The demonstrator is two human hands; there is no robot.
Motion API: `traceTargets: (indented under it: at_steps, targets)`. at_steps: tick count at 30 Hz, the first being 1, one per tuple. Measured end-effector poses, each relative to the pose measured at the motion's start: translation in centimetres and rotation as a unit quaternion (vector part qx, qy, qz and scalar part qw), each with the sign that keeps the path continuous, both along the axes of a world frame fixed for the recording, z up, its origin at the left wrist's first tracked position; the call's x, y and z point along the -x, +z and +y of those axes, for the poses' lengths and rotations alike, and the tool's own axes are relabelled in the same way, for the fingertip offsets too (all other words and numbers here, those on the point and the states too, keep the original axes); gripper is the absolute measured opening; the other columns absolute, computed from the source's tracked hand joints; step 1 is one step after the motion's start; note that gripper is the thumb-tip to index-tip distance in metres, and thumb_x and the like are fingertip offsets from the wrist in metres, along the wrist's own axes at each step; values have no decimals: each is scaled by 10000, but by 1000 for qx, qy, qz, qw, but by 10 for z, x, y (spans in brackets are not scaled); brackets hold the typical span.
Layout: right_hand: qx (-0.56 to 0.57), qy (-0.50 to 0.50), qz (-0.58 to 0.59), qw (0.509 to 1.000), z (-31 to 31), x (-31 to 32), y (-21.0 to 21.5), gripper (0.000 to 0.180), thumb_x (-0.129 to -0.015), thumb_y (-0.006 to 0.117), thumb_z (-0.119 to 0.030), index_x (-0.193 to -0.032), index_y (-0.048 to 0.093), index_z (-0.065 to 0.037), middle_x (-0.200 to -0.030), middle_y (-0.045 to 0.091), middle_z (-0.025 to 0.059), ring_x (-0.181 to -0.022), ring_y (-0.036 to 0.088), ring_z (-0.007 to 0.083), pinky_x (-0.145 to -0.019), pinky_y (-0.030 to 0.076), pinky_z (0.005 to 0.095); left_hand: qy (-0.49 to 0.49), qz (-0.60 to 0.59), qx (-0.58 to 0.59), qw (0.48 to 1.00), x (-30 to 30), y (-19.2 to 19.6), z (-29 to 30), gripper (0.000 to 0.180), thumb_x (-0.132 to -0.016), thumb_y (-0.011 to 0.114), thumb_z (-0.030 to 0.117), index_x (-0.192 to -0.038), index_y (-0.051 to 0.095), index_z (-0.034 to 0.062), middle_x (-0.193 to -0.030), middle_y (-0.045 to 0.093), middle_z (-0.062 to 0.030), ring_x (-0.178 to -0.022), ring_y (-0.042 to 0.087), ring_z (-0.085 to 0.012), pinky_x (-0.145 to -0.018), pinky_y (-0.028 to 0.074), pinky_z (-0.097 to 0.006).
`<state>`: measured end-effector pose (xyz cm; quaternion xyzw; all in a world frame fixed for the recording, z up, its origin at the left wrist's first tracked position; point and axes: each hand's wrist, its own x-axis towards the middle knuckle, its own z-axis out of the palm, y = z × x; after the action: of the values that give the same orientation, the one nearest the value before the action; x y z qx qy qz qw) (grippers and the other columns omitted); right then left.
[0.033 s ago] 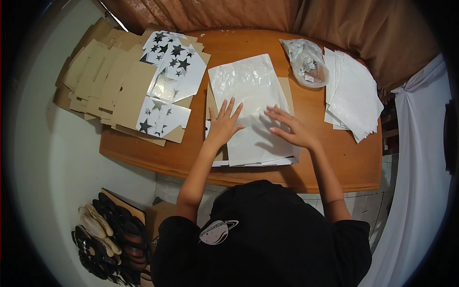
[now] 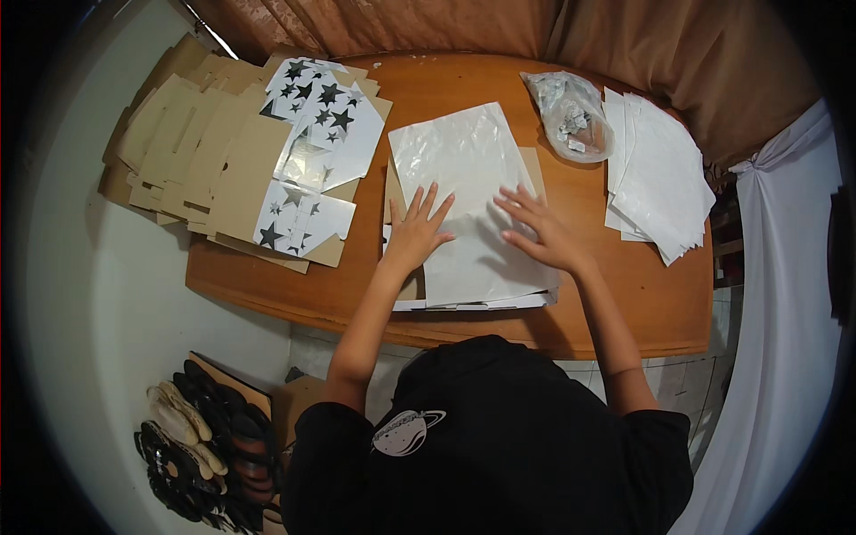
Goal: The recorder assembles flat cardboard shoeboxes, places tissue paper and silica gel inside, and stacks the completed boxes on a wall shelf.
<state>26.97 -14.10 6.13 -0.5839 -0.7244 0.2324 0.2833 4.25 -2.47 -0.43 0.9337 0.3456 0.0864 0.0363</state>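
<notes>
A glossy white sheet (image 2: pixel 468 169), paper or thin film, lies aslant over a flat brown cardboard box blank (image 2: pixel 533 171) in the middle of the table. White edges of the cardboard show along the near side. My left hand (image 2: pixel 416 234) rests flat on the sheet's left edge, fingers spread. Over the sheet's right half is my right hand (image 2: pixel 546 234), its fingers stretched out and apart, casting a shadow on the sheet; it seems slightly raised. Neither hand grips anything.
Stacked cardboard box blanks (image 2: pixel 214 160), the top one white with dark stars, cover the table's left. At the back right stand a clear plastic bag (image 2: pixel 571 120) of scraps and a pile of white sheets (image 2: pixel 660 174). Shoes (image 2: pixel 205 437) lie on the floor at lower left.
My right hand has shifted very slightly up and left over the sheet. My left hand stays in place.
</notes>
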Motion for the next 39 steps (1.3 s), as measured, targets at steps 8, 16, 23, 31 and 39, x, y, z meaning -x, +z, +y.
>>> traceTargets:
  at_steps: [8, 16, 23, 31, 39]
  targets:
    - [4, -86, -337, 937, 11, -16, -55, 500, -915, 401, -365, -1373, 299, -190, -1438, 274, -32, -1329, 206, 341, -931, -4, 740, -73, 71, -81, 991, 11, 0, 24, 685, -769, 525, 517, -1376, 239, 380, -1460, 209, -5, -1319, 254, -268, -966, 95, -702]
    - [50, -157, -344, 924, -15, -13, -44, 509, -900, 455, -313, -1369, 314, -174, -1433, 285, -29, -1347, 166, 310, -942, -17, 727, -73, 124, -82, 986, 15, 8, 34, 607, -824, 448, 518, -1375, 221, 403, -1467, 194, 2, -1329, 219, -297, -973, 41, -701]
    - [20, -141, -341, 929, -23, -6, -42, 510, -880, 476, -325, -1343, 360, -144, -1418, 316, -7, -1337, 195, 319, -940, -11, 733, -54, 135, -71, 987, 17, 13, 24, 620, -819, 454, 524, -1379, 222, 392, -1465, 200, -23, -1333, 211, -288, -982, 54, -691]
    - [21, -137, -377, 916, -45, 12, -49, 527, -865, 474, -380, -1302, 422, -89, -1429, 294, 32, -1337, 184, 323, -926, 4, 743, -62, 92, -119, 987, 25, 4, 5, 724, -741, 575, 497, -1375, 244, 381, -1468, 186, -32, -1329, 224, -259, -993, 111, -666]
    - [42, -116, -371, 920, -56, 31, -49, 528, -864, 463, -420, -1288, 443, -106, -1412, 319, 61, -1338, 181, 322, -923, 21, 745, -105, 106, -127, 981, 23, 2, -9, 733, -736, 573, 504, -1378, 243, 375, -1480, 145, -25, -1360, 132, -233, -1016, 113, -633]
